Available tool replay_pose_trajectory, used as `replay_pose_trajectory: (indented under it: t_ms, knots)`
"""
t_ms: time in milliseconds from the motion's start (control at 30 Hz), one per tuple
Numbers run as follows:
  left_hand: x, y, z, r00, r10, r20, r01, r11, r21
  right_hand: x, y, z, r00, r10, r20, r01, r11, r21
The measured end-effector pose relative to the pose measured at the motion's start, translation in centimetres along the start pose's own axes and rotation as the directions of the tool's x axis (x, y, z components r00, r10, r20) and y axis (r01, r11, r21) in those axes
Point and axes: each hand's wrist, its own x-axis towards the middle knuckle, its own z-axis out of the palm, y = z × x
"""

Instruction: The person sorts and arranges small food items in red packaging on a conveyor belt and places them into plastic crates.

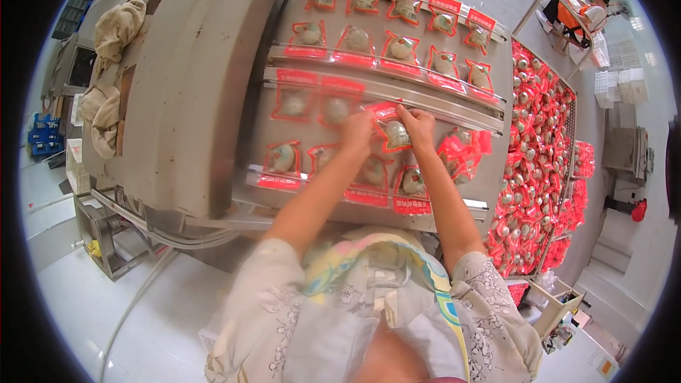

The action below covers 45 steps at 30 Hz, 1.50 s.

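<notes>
My right hand (419, 126) pinches the upper right corner of a clear, red-headed pouch (396, 134) with a pale, egg-like item inside. At its upper left corner, my left hand (357, 130) grips the red header, blurred by motion. The pouch is over the steel bed (340, 135) of what looks like a vacuum sealing machine, just below a metal sealing bar (452, 106). Left of my left hand lie two similar pouches (292, 103), headers on the bar. Beside my right wrist sits a loose heap of filled pouches (464, 154).
More pouches (401, 48) line the far bars, and a near row (282, 158) lies partly under my forearms. A large steel housing (175, 90) borders the bed at left. On the right, a perforated tray (532, 170) is heaped with pouches. A person (585, 16) sits beyond it.
</notes>
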Motion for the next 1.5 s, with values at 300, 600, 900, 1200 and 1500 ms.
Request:
replay_pose_trajectory:
  t_ms: [300,600,900,1200,1500]
  knots:
    - [-6.4,1.9,2.4,0.809,0.581,0.089,-0.554,0.703,0.445,-2.0,0.4,-1.1,0.990,0.093,0.105,-0.125,0.926,0.356]
    - [-4.9,0.6,-0.3,0.402,0.537,0.742,-0.717,-0.319,0.619,-1.8,-7.0,-0.2,0.712,-0.701,-0.042,0.561,0.604,-0.566]
    - [-7.4,1.6,1.6,0.337,0.590,0.734,-0.858,-0.128,0.497,-2.8,-8.8,-4.5,0.712,-0.699,-0.066,0.573,0.633,-0.520]
    - [-7.7,-4.2,8.8,0.740,0.143,0.657,-0.565,0.662,0.492,-2.6,-3.3,-17.1,0.969,-0.236,0.070,0.246,0.921,-0.304]
    - [-4.2,-7.0,7.4,0.800,0.307,0.515,-0.514,0.794,0.325,-1.5,0.0,-17.6,0.903,-0.290,0.317,0.392,0.859,-0.330]
